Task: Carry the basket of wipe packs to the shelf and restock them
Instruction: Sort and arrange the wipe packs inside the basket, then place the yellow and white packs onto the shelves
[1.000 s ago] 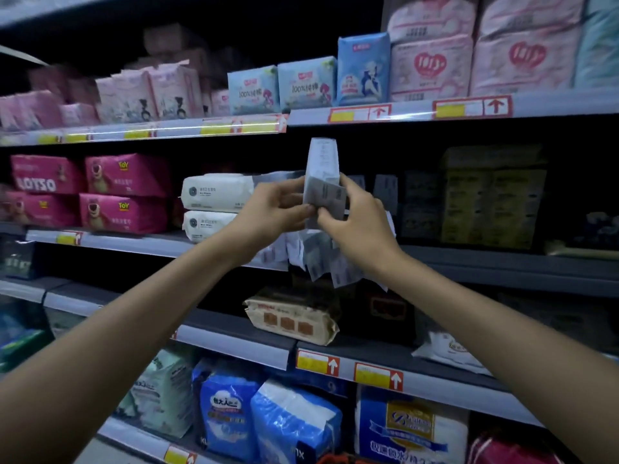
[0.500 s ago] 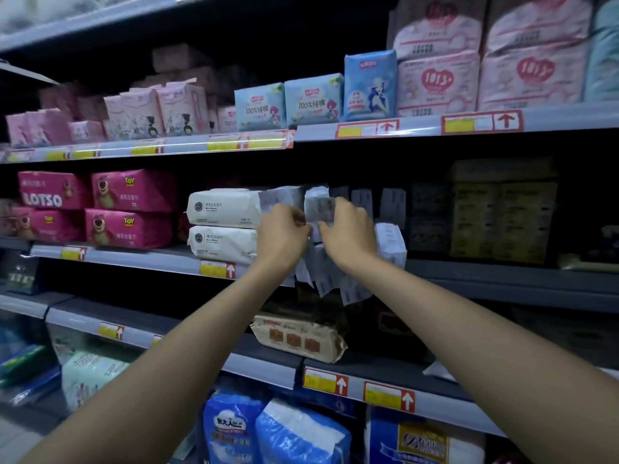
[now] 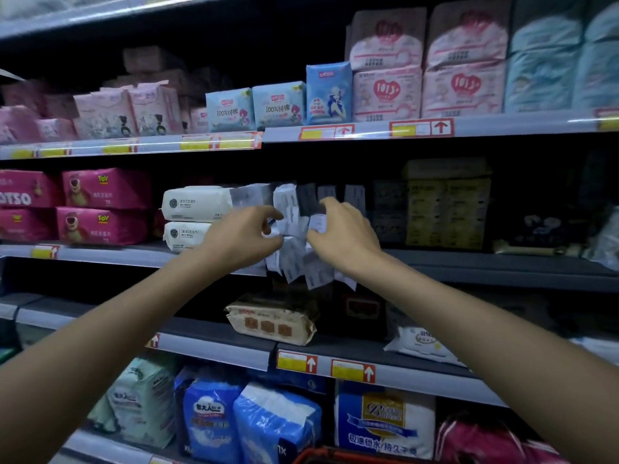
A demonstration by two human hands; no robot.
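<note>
Wipe packs (image 3: 288,209) down from upright now, sliding onto the shelf (image 3: 485,271) just ahead of my left hand (image 3: 246,237) and right hand (image 3: 343,236), both pinching them. Restocking's underway.

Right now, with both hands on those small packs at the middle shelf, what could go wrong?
1. Several small packs hang over the shelf lip under the left hand and right hand. If either grip loosens, they may slide off towards the tan pack below.
2. The upright packs behind the right hand look loosely stood, so a push could topple them.
3. The left hand works close to the white stack and could nudge it.
</note>
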